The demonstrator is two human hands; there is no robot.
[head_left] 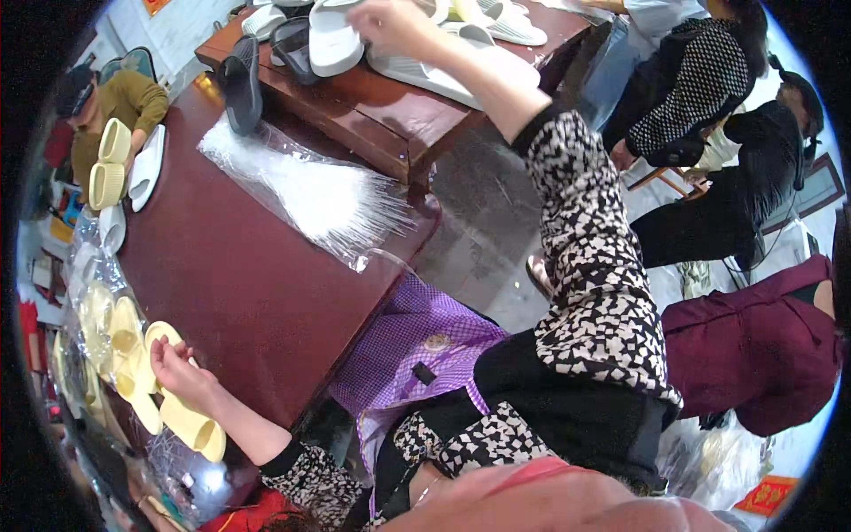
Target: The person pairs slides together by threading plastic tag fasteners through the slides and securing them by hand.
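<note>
- Left hand (183, 372): loosely curled at yellow slippers (188, 424); whether one is gripped cannot be told.
- Right hand (386, 25): positioned beside white slippers (335, 43) on tabletop (355, 99); grip unclear.
- Slippers are best lifted singly.

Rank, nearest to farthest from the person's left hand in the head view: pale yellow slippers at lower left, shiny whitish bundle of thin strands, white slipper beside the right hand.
From the left hand:
1. Pale yellow slippers, right beside it.
2. Shiny whitish bundle of thin strands, ahead on the dark-red table.
3. White slipper, farthest ahead, beside the right hand.
</note>
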